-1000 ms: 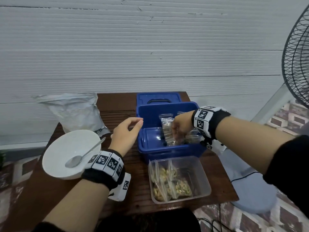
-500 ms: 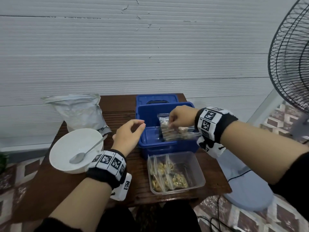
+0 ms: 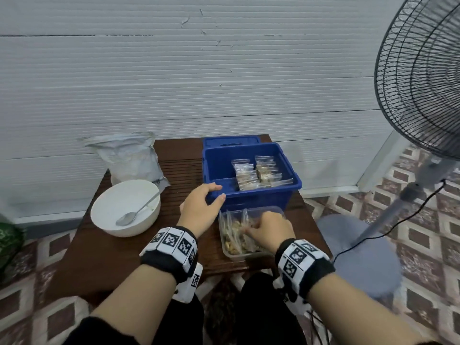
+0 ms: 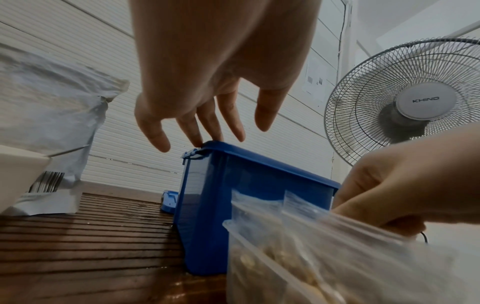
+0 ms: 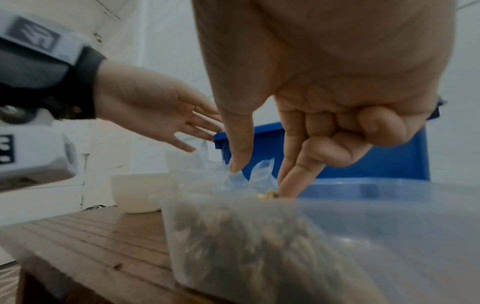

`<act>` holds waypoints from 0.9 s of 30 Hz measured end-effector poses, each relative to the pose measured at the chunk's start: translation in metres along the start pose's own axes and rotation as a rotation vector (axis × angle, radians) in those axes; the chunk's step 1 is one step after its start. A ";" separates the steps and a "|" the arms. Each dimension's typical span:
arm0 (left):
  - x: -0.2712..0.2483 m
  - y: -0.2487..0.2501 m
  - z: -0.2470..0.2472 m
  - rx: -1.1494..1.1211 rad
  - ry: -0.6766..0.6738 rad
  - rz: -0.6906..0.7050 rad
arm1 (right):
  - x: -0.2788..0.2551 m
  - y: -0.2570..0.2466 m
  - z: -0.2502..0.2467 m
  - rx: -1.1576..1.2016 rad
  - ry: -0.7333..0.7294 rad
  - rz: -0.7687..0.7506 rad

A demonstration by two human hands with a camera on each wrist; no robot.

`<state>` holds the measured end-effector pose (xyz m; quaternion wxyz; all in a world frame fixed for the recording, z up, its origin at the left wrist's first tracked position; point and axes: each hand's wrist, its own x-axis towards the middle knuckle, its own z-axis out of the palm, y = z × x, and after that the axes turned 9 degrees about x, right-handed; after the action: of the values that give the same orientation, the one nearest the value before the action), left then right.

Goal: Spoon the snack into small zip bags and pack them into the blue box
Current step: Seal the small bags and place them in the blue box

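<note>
Starting at the left of the worktop (image 3: 104, 260): crumpled snack pouch (image 3: 129, 158) against the wall, then white bowl (image 3: 124, 207) with a spoon (image 3: 139, 212) resting inside. Next, left hand (image 3: 199, 210) spread and relaxed, fingertips (image 4: 197, 139) touching the near-left rim of the blue box (image 3: 261, 200), holding nothing. Inside the box, several filled zip bags (image 3: 256, 173) stacked toward the right half. Further right and nearer, clear tub (image 3: 273, 210) just in front of the box, holding more filled bags (image 3: 236, 235); right hand (image 3: 268, 227) dipped in, thumb and forefinger reaching at a bag top, grip not clearly closed, so cannot tell. Likely light, soft, slippery film with loose lumpy contents; best pinched at the flat sealed strip on top, gently, to avoid crushing the snack.
</note>
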<state>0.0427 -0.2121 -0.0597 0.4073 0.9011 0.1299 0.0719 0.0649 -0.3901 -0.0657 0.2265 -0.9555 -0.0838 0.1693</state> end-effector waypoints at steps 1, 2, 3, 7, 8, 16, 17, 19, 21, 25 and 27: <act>-0.003 0.000 0.001 0.007 0.001 0.007 | 0.000 0.001 0.005 0.017 0.001 0.022; -0.005 0.001 0.002 0.016 0.003 0.013 | 0.001 0.001 0.009 0.034 0.003 0.041; -0.008 0.002 0.003 0.025 0.007 0.020 | 0.002 0.001 0.012 0.050 0.013 0.057; -0.017 0.006 0.004 0.119 0.051 0.040 | 0.004 0.001 0.013 0.108 0.095 0.082; -0.019 0.008 0.004 0.153 0.068 0.040 | 0.002 0.001 0.010 0.106 0.134 0.061; -0.025 0.029 0.014 0.247 -0.007 0.158 | -0.018 0.008 -0.024 0.204 0.508 -0.270; -0.024 0.032 0.016 0.238 -0.029 0.166 | -0.017 0.009 -0.025 0.259 0.512 -0.308; -0.025 0.037 0.018 0.191 -0.041 0.171 | -0.015 0.013 -0.023 0.333 0.509 -0.350; -0.026 0.041 0.018 0.128 -0.016 0.148 | -0.014 0.016 -0.022 0.395 0.515 -0.378; -0.028 0.046 0.018 0.137 -0.013 0.114 | -0.020 0.018 -0.020 0.585 0.533 -0.436; -0.027 0.045 0.021 0.149 -0.037 0.108 | -0.024 0.018 -0.020 0.669 0.528 -0.438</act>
<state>0.0297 -0.2633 -0.0407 0.3369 0.9359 0.0785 0.0671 0.0514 -0.4200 -0.0507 0.5654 -0.8004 -0.1638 -0.1135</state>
